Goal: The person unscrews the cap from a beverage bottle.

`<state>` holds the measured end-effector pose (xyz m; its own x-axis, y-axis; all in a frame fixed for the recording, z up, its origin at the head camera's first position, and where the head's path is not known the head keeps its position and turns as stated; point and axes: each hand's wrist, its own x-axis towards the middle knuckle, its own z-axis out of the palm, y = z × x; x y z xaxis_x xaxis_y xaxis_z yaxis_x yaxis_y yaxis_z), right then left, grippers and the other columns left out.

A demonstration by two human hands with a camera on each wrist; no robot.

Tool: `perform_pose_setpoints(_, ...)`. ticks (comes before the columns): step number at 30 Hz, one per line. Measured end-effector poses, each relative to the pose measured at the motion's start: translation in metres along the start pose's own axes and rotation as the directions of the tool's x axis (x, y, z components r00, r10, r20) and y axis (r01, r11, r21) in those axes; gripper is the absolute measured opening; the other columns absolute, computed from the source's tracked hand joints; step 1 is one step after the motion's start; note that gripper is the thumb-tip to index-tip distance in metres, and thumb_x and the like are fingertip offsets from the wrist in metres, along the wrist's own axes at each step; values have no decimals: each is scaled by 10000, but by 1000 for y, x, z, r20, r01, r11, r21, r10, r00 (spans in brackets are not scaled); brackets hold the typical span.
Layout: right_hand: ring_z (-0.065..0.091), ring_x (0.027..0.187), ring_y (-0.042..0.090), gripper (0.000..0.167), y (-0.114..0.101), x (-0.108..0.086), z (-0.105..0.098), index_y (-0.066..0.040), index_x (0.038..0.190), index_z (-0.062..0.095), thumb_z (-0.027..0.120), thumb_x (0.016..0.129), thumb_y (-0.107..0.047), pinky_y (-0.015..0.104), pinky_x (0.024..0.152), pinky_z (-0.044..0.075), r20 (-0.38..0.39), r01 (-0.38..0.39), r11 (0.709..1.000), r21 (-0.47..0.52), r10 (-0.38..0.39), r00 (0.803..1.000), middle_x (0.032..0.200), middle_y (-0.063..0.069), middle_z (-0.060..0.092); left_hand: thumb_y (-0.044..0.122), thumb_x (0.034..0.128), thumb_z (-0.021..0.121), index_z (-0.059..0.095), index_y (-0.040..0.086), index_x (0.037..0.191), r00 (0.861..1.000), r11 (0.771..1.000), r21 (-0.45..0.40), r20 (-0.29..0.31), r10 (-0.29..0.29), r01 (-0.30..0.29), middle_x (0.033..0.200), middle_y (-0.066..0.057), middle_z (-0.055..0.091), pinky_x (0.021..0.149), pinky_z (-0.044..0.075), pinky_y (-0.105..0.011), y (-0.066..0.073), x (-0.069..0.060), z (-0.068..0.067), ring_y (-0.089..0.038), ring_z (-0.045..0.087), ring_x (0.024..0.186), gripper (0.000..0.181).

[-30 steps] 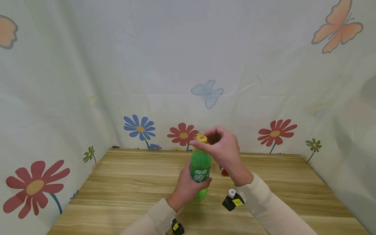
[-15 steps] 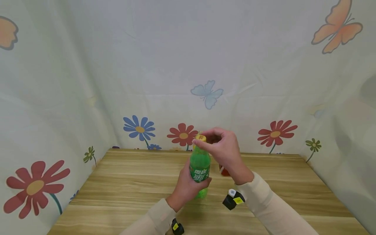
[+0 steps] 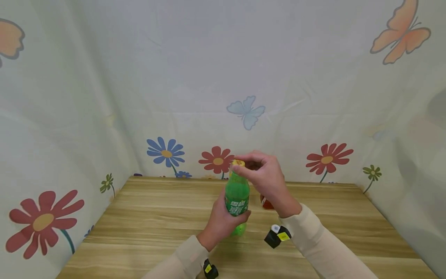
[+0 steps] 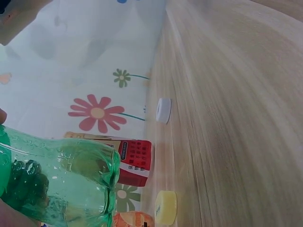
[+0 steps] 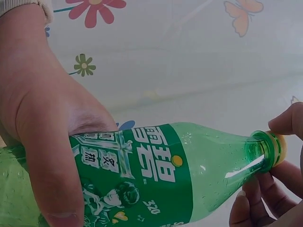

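Observation:
A green plastic soda bottle (image 3: 237, 190) stands upright above the tabletop, its printed green label (image 5: 142, 177) facing the right wrist. My left hand (image 3: 223, 223) grips the bottle around its lower half. At the top, my right hand (image 3: 266, 176) pinches the yellow cap (image 3: 238, 163) between thumb and fingers. In the right wrist view the cap (image 5: 280, 150) sits at the bottle's mouth, with the thumb on one side and fingertips on the other. The left wrist view shows the bottle's clear green base (image 4: 90, 182) raised off the table.
A red and beige carton (image 4: 135, 161) stands on the wooden table (image 3: 167, 209) behind the bottle. A white cap (image 4: 163, 110) and a loose yellow cap (image 4: 165, 208) lie there too. Something orange (image 4: 132, 219) shows partly beside them. Flower-printed curtains (image 3: 195, 77) enclose the table.
My right thumb and fingers have shifted slightly around the yellow cap, the thumb moving a little to the right. My left hand and the bottle have hardly moved.

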<state>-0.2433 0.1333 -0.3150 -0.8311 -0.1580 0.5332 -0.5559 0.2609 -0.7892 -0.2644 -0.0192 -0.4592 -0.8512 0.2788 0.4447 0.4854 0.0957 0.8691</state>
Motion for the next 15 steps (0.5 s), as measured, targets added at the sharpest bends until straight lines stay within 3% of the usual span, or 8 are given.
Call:
perform_pose_setpoints(9, 687, 979, 227, 344, 0, 1, 1, -151, 1215, 747, 799, 900, -280, 270, 812, 591, 19, -56, 998, 10, 55, 998, 1135, 58, 727, 230, 870, 810, 372, 262, 1439, 1000, 1000, -4, 5, 2, -2, 1283, 29, 620, 1010, 529, -393, -1, 1, 0, -178, 621, 1135, 719)
perform_pose_setpoints(15, 686, 898, 207, 473, -5, 0, 3, -156, 1161, 722, 874, 800, -422, 301, 776, 598, -41, -84, 990, -114, 80, 996, 1063, 35, 737, 216, 864, 818, 375, 279, 1440, 1000, 1000, -13, 7, 9, -9, 1275, 53, 620, 1016, 526, -362, -2, 2, 0, -164, 621, 1141, 729)
